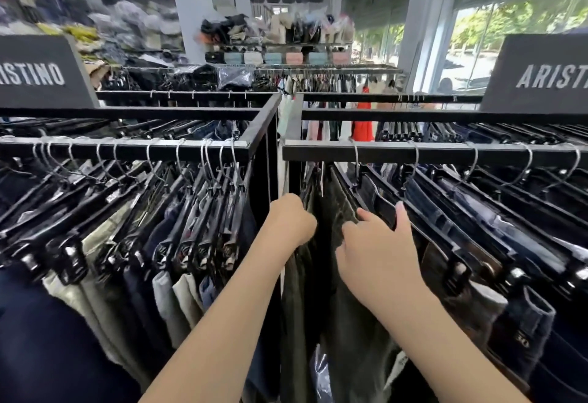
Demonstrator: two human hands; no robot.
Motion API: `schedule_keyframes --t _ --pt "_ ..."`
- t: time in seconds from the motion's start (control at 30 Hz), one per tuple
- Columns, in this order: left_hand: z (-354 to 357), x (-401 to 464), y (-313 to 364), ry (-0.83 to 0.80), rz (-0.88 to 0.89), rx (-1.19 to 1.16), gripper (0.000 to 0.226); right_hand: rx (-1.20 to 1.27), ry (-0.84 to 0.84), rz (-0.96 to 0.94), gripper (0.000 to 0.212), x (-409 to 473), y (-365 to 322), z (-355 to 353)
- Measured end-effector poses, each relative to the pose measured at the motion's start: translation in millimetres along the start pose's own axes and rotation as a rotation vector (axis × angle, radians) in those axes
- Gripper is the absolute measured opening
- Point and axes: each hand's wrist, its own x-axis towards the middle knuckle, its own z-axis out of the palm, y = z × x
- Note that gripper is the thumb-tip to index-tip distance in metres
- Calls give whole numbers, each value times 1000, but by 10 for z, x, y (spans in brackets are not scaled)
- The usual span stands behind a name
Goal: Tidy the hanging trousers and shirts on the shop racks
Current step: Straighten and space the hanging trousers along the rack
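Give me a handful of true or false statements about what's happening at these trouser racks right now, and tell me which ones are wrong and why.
1. Both hands are at the right-hand rack. True: the left hand and right hand reach in at its left end.
2. The right hand touches a black clip hanger. True.
3. The left hand holds a pair of trousers lifted off the rail. False: it is curled in among the dark olive trousers, which hang on the rail.
4. The left-hand rack is bare. False: it is packed with trousers on clip hangers.
5. Each rack carries a black brand sign. True.
6. An orange garment hangs on the front rail. False: it hangs further back.
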Motion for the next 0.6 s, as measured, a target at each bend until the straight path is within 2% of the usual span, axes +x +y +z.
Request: schedule_keyframes --t 0.1,0.2,0.23,0.27,0.4,0.47,0.6 --pt "242 -51 -209 -34 -55 -68 10 -69 -43 13 14 -93 -171 36" --pt "494 -205 -601 -20 -63 -120 12 -56 60 -24 24 -262 -367 53" --pt "560 -292 -747 -28 -37 -143 15 -44 70 -54 20 -366 -436 116" --pt "606 -381 -892 -46 -5 -165 17 -8 91 -102 12 -479 -513 228" --pt "635 -718 -1401 -72 84 -253 16 211 70 -207 22 -968 -831 673" --pt "633 -850 -1646 -48 124 -219 13 371 6 -124 32 -1202 -922 791" --pt "499 -1130 -2157 -147 220 -214 21 711 -55 347 40 -1668 -1082 804"
